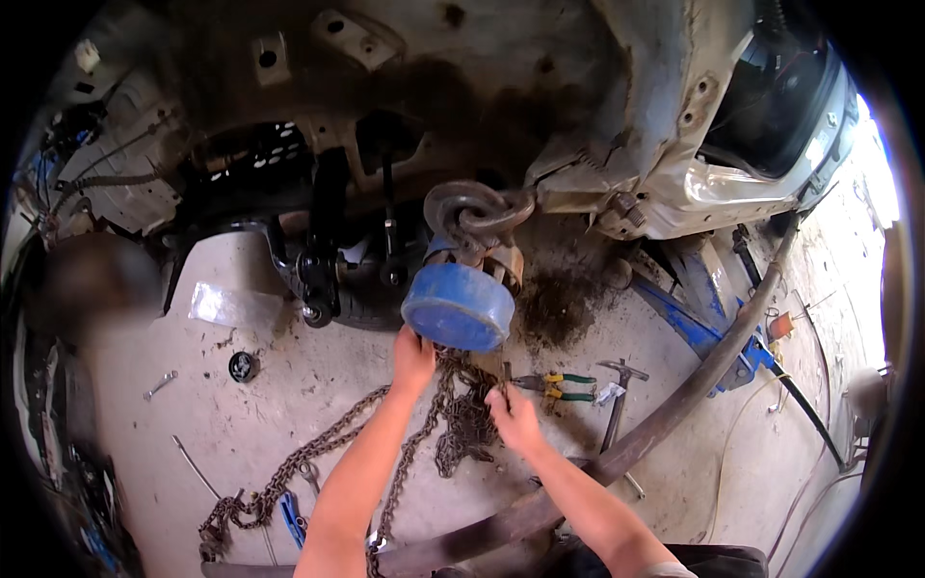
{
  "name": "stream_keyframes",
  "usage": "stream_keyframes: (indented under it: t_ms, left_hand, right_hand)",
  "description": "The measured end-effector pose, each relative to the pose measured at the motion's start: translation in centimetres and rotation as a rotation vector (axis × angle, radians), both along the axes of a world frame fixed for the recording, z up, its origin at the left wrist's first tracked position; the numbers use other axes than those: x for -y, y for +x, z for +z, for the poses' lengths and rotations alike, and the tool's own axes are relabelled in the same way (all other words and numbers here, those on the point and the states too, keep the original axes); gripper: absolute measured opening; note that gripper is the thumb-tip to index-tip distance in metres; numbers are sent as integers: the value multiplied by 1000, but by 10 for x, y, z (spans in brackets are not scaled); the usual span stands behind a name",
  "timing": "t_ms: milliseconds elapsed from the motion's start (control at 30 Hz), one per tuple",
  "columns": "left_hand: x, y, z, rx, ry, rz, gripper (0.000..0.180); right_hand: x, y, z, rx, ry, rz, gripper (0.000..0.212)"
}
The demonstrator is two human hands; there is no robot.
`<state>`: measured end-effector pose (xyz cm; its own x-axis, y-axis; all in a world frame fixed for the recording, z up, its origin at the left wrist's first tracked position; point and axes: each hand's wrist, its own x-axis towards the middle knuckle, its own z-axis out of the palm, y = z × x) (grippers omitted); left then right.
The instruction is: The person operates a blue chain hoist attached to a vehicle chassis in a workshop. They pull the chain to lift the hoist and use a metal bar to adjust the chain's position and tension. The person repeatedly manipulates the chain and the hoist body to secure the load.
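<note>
A blue chain hoist with a thick, rusty hook at its top is in front of me, below the vehicle body. Dark link chain hangs and bunches beneath it, with longer runs trailing to the lower left. My left hand reaches up against the hoist's lower left edge; its fingers are mostly hidden there, so its grip does not show. To the right of the bunched chain, my right hand is closed around a strand of chain.
Green-and-yellow-handled pliers and a hammer lie right of my hands. A thick dark pipe curves across the floor near a blue jack. The stripped vehicle body spans the top. A wrench lies at left.
</note>
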<state>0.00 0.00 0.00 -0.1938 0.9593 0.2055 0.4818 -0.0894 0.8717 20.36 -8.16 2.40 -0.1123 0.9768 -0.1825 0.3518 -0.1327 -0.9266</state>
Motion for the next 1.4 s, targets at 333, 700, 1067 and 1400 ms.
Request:
stream_keyframes:
  t_ms: [333,700,1067,1400]
  left_hand:
    - [36,-15,14,-23,-131,138,16]
    - [116,-70,-47,-652,-531,18,30]
    - [140,-89,-67,-403,-399,206,24]
    - [55,-49,17,-101,32,205,31]
  right_hand:
    - [-43,-17,65,-223,134,-195,20]
    - [-64,-25,62,-158,270,-168,65]
    - [-59,-14,40,316,290,-108,22]
    - [-45,25,-19,993,564,123,46]
